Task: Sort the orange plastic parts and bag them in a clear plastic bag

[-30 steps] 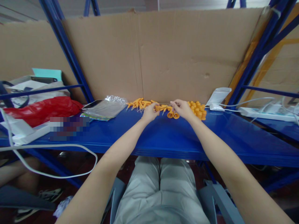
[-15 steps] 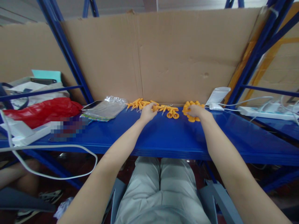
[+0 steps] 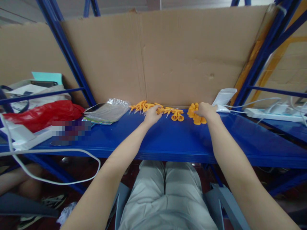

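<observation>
My left hand [image 3: 151,115] is closed around an orange plastic piece [image 3: 159,111], whose rounded end shows past the fingers. Around it along the back of the blue shelf lie several orange T-handled corkscrews [image 3: 143,104] with bare metal spirals. To its right, two orange hollow sleeves [image 3: 177,117] lie with their round openings toward me. My right hand [image 3: 208,111] is at the right side of a cluster of orange plastic sleeves [image 3: 197,118]. Its fingers are bent together, and what they grip is hidden.
A cardboard sheet [image 3: 179,57] stands behind the blue shelf [image 3: 172,140]. Clear plastic bags [image 3: 112,111] and a red bag [image 3: 48,113] lie to the left. A white plug [image 3: 223,107] with cables and a power strip [image 3: 273,115] are on the right. Blue posts [image 3: 69,60] frame the sides.
My right hand has shifted slightly right, uncovering more of the orange sleeves in the cluster. My left hand stays nearly still with its orange piece.
</observation>
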Demonstrator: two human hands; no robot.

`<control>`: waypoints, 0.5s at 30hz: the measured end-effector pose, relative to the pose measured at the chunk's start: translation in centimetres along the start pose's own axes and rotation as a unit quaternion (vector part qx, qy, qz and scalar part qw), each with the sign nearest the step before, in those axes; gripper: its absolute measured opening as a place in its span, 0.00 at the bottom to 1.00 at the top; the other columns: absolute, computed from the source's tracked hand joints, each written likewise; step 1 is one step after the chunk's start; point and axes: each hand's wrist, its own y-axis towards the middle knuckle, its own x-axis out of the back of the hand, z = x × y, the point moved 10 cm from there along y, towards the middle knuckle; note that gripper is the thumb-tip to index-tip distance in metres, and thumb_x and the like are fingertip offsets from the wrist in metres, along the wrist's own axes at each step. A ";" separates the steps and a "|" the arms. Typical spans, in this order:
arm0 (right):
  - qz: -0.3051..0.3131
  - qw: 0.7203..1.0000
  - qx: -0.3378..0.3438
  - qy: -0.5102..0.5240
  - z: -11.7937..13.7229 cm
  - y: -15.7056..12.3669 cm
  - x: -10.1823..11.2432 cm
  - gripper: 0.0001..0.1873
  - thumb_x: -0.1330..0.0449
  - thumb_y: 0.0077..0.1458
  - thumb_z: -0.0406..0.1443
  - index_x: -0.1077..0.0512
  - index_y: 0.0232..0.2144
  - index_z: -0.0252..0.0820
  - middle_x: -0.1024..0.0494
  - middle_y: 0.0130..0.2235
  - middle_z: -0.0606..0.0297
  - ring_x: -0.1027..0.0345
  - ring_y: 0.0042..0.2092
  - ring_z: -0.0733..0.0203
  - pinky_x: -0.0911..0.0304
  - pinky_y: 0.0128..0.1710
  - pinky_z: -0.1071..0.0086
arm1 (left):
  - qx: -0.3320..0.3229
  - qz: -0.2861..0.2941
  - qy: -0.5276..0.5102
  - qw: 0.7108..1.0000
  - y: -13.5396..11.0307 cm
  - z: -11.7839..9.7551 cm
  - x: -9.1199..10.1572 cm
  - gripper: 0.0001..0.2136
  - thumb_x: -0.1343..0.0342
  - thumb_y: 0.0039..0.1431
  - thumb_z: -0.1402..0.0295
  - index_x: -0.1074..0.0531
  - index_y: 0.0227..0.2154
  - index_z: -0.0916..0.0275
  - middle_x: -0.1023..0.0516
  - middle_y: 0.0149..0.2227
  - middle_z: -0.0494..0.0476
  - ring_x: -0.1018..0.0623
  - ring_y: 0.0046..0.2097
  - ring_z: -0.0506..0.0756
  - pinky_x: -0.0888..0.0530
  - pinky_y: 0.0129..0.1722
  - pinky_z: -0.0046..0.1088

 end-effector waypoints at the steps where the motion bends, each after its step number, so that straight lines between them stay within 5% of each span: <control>1: -0.006 1.000 -0.007 -0.002 -0.2 0.2 -0.1 0.19 0.39 0.56 0.41 0.24 0.48 0.39 0.21 0.49 0.46 0.27 0.53 0.41 0.47 0.58 0.35 | 0.002 0.004 -0.002 1.000 0.0 0.0 -0.1 0.15 0.43 0.49 0.75 0.24 0.42 0.61 0.17 0.38 0.55 0.20 0.36 0.55 0.25 0.40 0.28; 11: 0.078 0.995 0.039 -0.038 -0.9 2.0 -3.7 0.33 0.29 0.42 0.52 0.24 0.48 0.41 0.23 0.52 0.45 0.34 0.58 0.32 0.54 0.55 0.24 | 0.008 0.005 0.002 1.000 -0.1 -0.4 0.1 0.15 0.43 0.50 0.76 0.24 0.41 0.61 0.17 0.39 0.55 0.20 0.39 0.55 0.25 0.42 0.28; 15: 0.083 0.994 0.054 -0.047 -0.4 1.7 -3.9 0.32 0.27 0.41 0.47 0.24 0.48 0.43 0.24 0.53 0.47 0.37 0.60 0.32 0.55 0.56 0.24 | -0.005 0.007 0.002 1.000 -0.1 -0.6 0.1 0.14 0.43 0.50 0.76 0.24 0.41 0.61 0.17 0.38 0.54 0.20 0.38 0.55 0.24 0.42 0.29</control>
